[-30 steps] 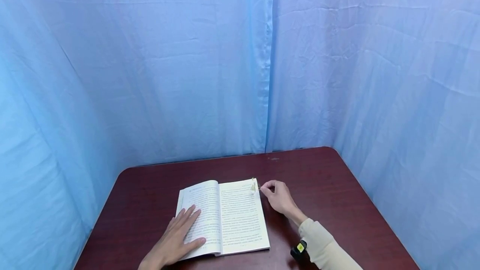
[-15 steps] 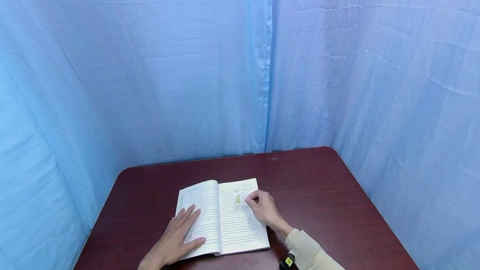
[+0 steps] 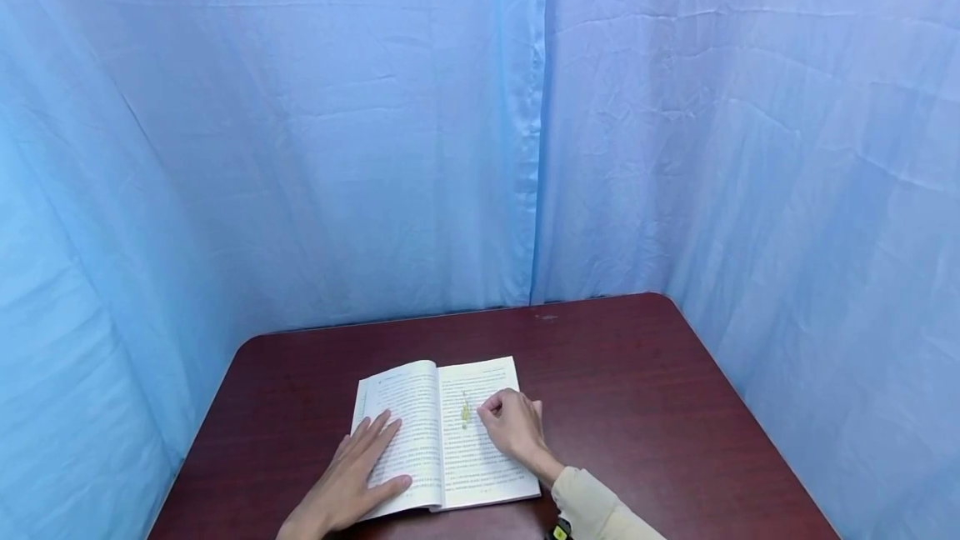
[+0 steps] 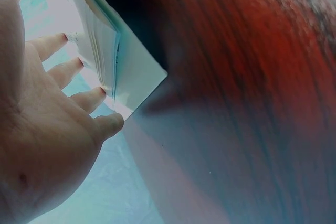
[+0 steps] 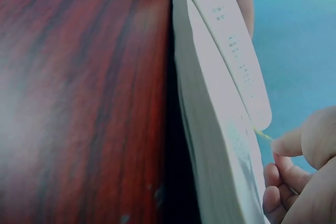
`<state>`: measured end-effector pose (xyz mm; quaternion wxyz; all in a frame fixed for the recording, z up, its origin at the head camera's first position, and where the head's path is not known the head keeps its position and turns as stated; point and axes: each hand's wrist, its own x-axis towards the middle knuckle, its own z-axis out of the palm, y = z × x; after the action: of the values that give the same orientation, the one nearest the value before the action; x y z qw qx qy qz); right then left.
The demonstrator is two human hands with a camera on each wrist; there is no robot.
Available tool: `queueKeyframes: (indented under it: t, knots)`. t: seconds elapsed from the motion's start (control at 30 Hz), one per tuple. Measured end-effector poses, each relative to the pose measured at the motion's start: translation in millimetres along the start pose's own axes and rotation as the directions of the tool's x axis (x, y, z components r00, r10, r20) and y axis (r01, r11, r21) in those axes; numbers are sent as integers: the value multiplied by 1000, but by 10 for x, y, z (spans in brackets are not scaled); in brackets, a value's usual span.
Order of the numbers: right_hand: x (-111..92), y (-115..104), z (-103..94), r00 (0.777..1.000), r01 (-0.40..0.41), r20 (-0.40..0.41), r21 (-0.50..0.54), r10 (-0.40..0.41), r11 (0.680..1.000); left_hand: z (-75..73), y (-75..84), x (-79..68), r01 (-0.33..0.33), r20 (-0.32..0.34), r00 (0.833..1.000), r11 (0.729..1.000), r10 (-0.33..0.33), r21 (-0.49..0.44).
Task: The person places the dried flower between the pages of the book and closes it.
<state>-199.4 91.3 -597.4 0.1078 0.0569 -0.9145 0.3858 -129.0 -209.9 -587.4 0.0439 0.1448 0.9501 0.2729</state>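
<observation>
An open book [image 3: 480, 457] with printed pages lies on the dark red table. My left hand [image 3: 348, 473] rests on its left page with the fingers spread; the left wrist view shows the left hand [image 4: 58, 114] at the book's edge. Over the right page, my right hand [image 3: 513, 427] pinches a small, thin yellowish piece [image 3: 465, 413] between thumb and fingertips. Only a slim, stem-like yellow end of this piece [image 5: 262, 134] shows in the right wrist view, beside the right hand [image 5: 302, 171]. Its exact kind is too small to tell.
The dark red table [image 3: 637, 390] extends around the book, with rounded far corners. Blue curtains [image 3: 337, 148] hang behind it and along both sides. A black device with a yellow mark [image 3: 558, 530] sits at my right wrist, by the light sleeve.
My right hand has moved left and nearer, carrying the yellowish piece from the right page's upper outer corner to over the middle of that page. The left hand and the book have stayed put.
</observation>
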Motion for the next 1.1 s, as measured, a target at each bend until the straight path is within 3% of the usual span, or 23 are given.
queueKeyframes:
  t: [0.37,0.6,0.7,0.83,1.1]
  knots:
    - [-68,147,-54,986,166,5,-23,-166,986,-15,5,1,21,15,1000,1000,-21,8]
    - [-95,208,-138,981,179,65,67,-183,982,-2,22,-14,4,-9,1000,1000,-4,11]
    - [-116,259,-178,974,210,74,57,-214,976,7,31,-24,-12,-37,999,1000,13,22]
    - [-155,330,-243,955,293,54,-5,-292,956,13,40,-31,-21,-53,998,999,23,25]
    - [-200,510,-380,877,480,44,-97,-478,872,-9,40,-50,10,-5,1000,1000,-10,20]
